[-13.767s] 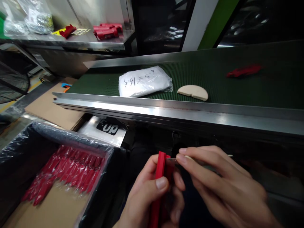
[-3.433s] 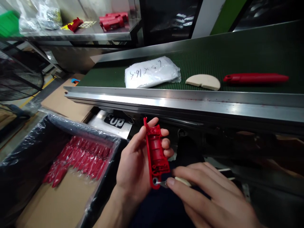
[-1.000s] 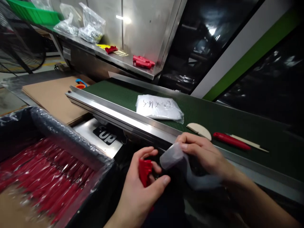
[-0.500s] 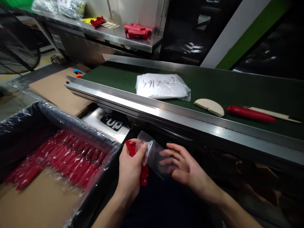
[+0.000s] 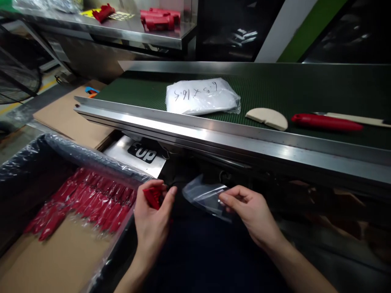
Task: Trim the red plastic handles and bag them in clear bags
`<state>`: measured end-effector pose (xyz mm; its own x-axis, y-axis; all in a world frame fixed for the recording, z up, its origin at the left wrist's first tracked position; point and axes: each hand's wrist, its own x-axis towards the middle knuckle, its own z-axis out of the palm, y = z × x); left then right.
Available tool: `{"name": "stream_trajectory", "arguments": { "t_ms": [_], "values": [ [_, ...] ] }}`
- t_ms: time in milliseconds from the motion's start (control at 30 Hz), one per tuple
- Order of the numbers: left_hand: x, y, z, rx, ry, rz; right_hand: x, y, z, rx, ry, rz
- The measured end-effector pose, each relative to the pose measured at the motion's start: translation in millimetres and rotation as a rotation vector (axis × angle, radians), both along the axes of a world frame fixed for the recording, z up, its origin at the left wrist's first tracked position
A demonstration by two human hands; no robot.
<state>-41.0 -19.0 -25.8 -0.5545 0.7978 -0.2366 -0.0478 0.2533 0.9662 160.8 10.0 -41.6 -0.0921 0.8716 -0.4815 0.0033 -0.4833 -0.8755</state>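
Observation:
My left hand (image 5: 154, 215) is wrapped round a red plastic part (image 5: 152, 197), most of which is hidden by the palm and fingers. To its right, my right hand (image 5: 252, 209) pinches a clear plastic bag (image 5: 206, 195) between thumb and fingers. The bag hangs loosely toward the left hand, apart from the red part, and looks flat. Left of my hands stands a box lined with black plastic (image 5: 91, 160). Inside it, several red parts in clear bags (image 5: 100, 199) lie in a row on cardboard (image 5: 70, 248).
Beyond my hands runs a green conveyor belt (image 5: 137, 87) with a metal rail (image 5: 189, 132). On it lie a white marked packet (image 5: 198, 97), a beige half-round piece (image 5: 267, 118) and a red-handled knife (image 5: 326, 122). Red parts (image 5: 160, 19) rest on a metal shelf (image 5: 128, 30).
The clear bag has passed from my left hand to my right, which has closed on it. My left hand has moved left with the red part. The view has shifted slightly.

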Motion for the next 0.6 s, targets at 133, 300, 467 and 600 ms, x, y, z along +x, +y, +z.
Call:
{"name": "stream_trajectory", "arguments": {
  "t_ms": [133,300,467,600],
  "values": [
    [12.1,-10.9,7.0,0.000,0.068,-0.454,-9.8,-0.8,8.5,0.009,-0.023,0.107],
    [31.3,-11.1,1.5,-0.080,-0.242,-0.624,-19.2,-4.1,11.6,-0.020,0.091,0.259],
    [28.9,-8.3,-1.1,-0.142,-0.366,-0.595,-5.0,-1.7,5.6,0.001,0.066,0.310],
    [23.1,-7.3,-1.7,-0.169,-0.383,-0.526,7.9,0.5,5.1,0.110,-0.054,0.281]
  ]
}}
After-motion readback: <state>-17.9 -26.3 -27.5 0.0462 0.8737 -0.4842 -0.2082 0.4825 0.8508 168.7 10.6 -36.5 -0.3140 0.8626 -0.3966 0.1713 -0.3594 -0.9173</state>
